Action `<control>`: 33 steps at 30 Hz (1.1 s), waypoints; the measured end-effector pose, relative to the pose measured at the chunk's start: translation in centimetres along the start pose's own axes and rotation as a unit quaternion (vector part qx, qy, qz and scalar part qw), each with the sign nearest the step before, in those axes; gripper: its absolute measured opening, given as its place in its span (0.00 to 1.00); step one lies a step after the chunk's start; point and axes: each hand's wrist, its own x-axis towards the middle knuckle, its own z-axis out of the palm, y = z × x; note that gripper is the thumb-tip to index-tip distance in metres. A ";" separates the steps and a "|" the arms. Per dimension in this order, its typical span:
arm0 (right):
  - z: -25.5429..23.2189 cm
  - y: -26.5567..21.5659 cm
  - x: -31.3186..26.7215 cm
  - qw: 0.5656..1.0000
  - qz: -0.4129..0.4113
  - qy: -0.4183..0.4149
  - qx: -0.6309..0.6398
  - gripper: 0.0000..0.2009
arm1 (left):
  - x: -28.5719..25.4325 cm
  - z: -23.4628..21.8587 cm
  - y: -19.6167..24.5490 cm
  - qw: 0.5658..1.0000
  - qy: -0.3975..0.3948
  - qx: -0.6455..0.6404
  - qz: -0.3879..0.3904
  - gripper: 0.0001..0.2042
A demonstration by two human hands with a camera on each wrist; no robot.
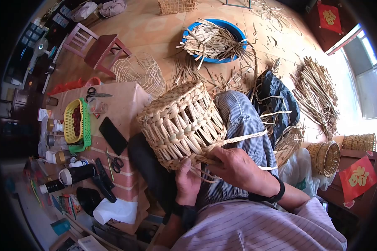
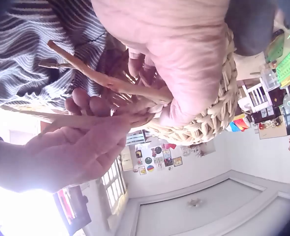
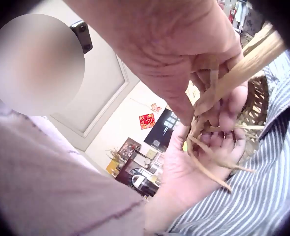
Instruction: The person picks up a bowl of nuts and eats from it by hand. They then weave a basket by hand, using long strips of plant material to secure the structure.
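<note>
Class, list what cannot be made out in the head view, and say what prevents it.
Head view:
- Most fingers of the left hand: hidden behind the woven basket.
- Floor of the blue tub: covered by plant strips.
- Top of the far lattice basket: cut off by the upper edge.
- Print on the colourful packets: too small to read.

Pale straw-tan woven basket (image 1: 184,123). Trousers (image 1: 243,113) striped dark blue-grey and white; shirt (image 1: 255,226) pale lilac with thin darker stripes. Far off, a bright blue basin (image 1: 241,35). At left, a yellow basket (image 1: 72,130) against a green basket (image 1: 87,129), and a dark red wooden chair (image 1: 99,51). Near right, a red paper decoration (image 1: 358,179) bears a gold character.
</note>
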 end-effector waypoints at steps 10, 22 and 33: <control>-1.8 -0.2 0.3 0.851 0.197 -0.223 0.433 0.20 | -0.1 -1.5 1.0 0.990 -0.122 0.064 0.003 0.35; -0.8 0.4 0.1 0.888 0.225 -0.184 0.356 0.15 | -0.1 1.2 1.9 0.989 -0.014 -0.150 -0.009 0.27; -3.1 -1.2 2.2 0.980 -0.081 0.053 -0.176 0.08 | 0.2 2.4 0.3 0.987 -0.078 -0.137 -0.036 0.28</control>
